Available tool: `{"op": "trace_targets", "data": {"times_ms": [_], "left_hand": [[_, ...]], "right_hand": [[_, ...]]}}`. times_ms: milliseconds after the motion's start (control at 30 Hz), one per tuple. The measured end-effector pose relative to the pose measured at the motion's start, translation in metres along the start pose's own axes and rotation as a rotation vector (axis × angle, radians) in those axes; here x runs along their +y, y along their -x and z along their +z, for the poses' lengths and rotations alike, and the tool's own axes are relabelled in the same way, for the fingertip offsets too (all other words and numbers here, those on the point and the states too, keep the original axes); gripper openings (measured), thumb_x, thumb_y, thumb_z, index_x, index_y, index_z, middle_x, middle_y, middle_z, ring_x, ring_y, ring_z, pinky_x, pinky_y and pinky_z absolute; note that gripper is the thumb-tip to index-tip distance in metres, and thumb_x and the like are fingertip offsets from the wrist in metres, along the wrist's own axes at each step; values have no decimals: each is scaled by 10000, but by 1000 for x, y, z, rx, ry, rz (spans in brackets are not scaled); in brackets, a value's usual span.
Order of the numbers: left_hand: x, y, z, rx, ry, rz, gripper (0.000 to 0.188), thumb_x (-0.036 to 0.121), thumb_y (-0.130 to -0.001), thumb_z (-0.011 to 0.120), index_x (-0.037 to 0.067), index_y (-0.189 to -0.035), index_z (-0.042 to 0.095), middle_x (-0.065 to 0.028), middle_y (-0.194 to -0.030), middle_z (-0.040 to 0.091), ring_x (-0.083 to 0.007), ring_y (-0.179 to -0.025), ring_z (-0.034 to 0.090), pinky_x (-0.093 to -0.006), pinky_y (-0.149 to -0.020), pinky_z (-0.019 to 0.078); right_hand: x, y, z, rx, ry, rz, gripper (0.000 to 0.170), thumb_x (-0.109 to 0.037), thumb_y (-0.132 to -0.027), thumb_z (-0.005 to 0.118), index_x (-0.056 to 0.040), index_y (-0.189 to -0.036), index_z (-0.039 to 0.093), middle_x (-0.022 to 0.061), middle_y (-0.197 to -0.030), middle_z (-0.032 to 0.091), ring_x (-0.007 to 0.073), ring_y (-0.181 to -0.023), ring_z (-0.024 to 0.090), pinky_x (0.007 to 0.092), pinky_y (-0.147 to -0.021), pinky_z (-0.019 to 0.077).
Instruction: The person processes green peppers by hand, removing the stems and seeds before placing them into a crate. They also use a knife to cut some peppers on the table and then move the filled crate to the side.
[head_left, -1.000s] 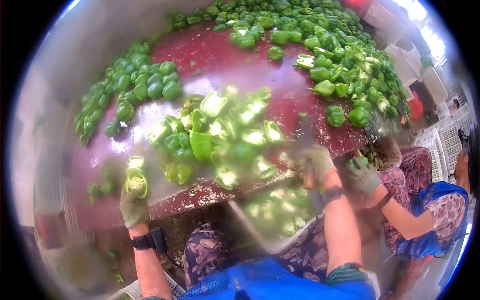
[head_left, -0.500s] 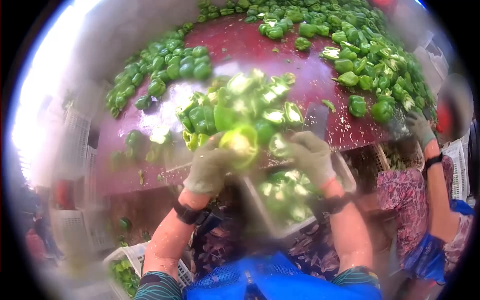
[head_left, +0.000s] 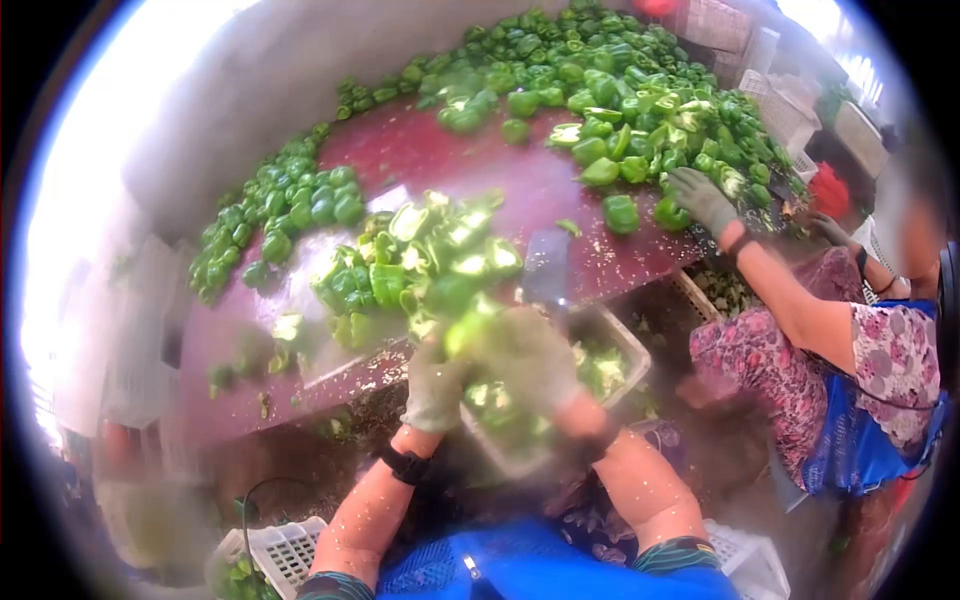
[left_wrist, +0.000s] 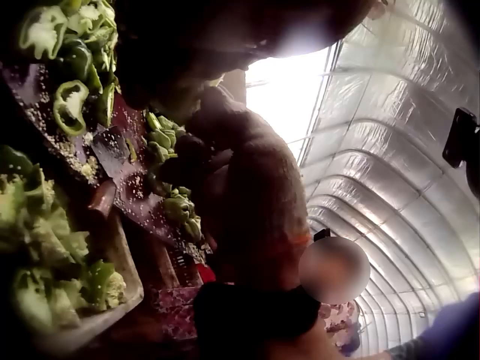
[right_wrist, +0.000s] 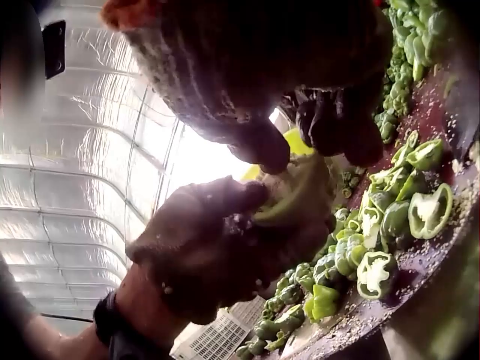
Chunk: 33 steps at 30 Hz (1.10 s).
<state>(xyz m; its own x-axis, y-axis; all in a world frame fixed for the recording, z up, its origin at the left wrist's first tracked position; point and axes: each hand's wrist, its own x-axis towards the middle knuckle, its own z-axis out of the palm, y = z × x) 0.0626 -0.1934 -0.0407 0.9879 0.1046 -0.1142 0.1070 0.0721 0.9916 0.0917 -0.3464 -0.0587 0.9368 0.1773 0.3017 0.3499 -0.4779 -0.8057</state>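
Note:
In the head view, my gloved left hand [head_left: 436,385] grips a cut green pepper [head_left: 468,332] above the table's front edge. My gloved right hand [head_left: 525,360] meets it from the right, blurred. The right wrist view shows the left hand [right_wrist: 202,247] curled round the pale, hollow pepper [right_wrist: 289,199], with the right hand's [right_wrist: 225,67] thumb and fingers pinching at its opening. A wide-bladed knife [head_left: 547,265] lies on the table edge, its handle [left_wrist: 103,196] showing in the left wrist view. Cut peppers [head_left: 388,285] are heaped just beyond the hands.
Whole peppers [head_left: 290,200] line the left of the red table [head_left: 520,190], with a larger pile [head_left: 640,90] at the back and right. Below the edge stands a bin [head_left: 640,355] of pepper pieces. At right, another person's gloved hand [head_left: 703,200] touches peppers.
The left hand has brought a pepper in from the table's left side. The right hand has let go of the knife, which now lies on the table, and has moved left to the pepper.

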Motion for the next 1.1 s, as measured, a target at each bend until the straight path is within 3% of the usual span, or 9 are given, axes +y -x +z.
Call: {"op": "trace_targets", "data": {"times_ms": [167, 233, 267, 300, 400, 433, 533, 867, 1100], "left_hand": [[-4, -4, -8, -248, 196, -210, 620, -129, -794, 471, -64, -1410, 443, -148, -1207, 614, -197, -1037, 628, -300, -929, 521], [-2, -6, -13, -286, 284, -178, 583, -107, -818, 490, -66, -1399, 451, -164, -1215, 618, -202, -1042, 631, -301, -918, 529], [-4, -11, -20, -315, -40, 33, 563, -105, -825, 488, -71, -1386, 461, -168, -1215, 620, -204, -1039, 635, -301, -913, 533], [-12, -17, -30, -332, -370, 238, 542, -102, -832, 486, -76, -1374, 470, -172, -1215, 622, -206, -1035, 638, -301, -908, 537], [-29, -21, -34, -150, -106, 51, 394, -77, -872, 447, -80, -1245, 575, -174, -1173, 637, -202, -1003, 652, -295, -882, 549], [-33, -21, -30, -29, 325, -203, 374, -72, -879, 423, -75, -1208, 601, -168, -1155, 644, -194, -987, 653, -291, -879, 548], [-31, -20, -26, 8, 191, -92, 381, -55, -877, 386, -61, -1179, 619, -156, -1113, 653, -185, -961, 649, -286, -864, 545], [-52, -26, -58, -241, -446, 249, 363, -25, -866, 393, -59, -1155, 611, -132, -1051, 670, -174, -907, 666, -283, -811, 565], [-54, -28, -71, -416, -582, 297, 378, -2, -862, 414, -60, -1194, 586, -136, -1079, 668, -167, -920, 669, -293, -809, 577]], "right_hand": [[36, -12, 1, -343, -587, 217, 390, -160, -846, 683, -33, -1204, 592, 93, -993, 667, 171, -885, 633, 296, -761, 526], [26, -18, -11, -413, -634, 289, 383, -139, -844, 689, -30, -1199, 597, 75, -971, 652, 142, -861, 613, 271, -740, 517], [15, -20, -18, -427, -651, 324, 379, -133, -843, 691, -29, -1195, 599, 65, -964, 643, 133, -844, 603, 262, -730, 512], [9, -20, -17, -407, -655, 355, 372, -134, -843, 692, -27, -1188, 604, 66, -968, 643, 134, -848, 602, 266, -737, 510], [-2, -24, -12, -400, -646, 399, 341, -137, -834, 694, -15, -1146, 629, 81, -978, 636, 148, -875, 601, 290, -771, 505], [-1, -24, -8, -406, -649, 372, 341, -136, -830, 694, -13, -1142, 631, 86, -975, 635, 153, -879, 603, 294, -775, 506], [9, -20, 2, -405, -639, 274, 339, -127, -813, 686, -7, -1127, 638, 101, -961, 633, 163, -898, 610, 307, -776, 512], [-17, -7, 8, -462, -652, 579, 403, -61, -781, 622, 14, -1177, 641, 115, -900, 676, 177, -777, 662, 313, -679, 543], [-3, -1, 16, -477, -410, 290, 294, -107, -773, 676, 16, -1041, 685, 131, -905, 682, 207, -839, 649, 336, -762, 516]]}}
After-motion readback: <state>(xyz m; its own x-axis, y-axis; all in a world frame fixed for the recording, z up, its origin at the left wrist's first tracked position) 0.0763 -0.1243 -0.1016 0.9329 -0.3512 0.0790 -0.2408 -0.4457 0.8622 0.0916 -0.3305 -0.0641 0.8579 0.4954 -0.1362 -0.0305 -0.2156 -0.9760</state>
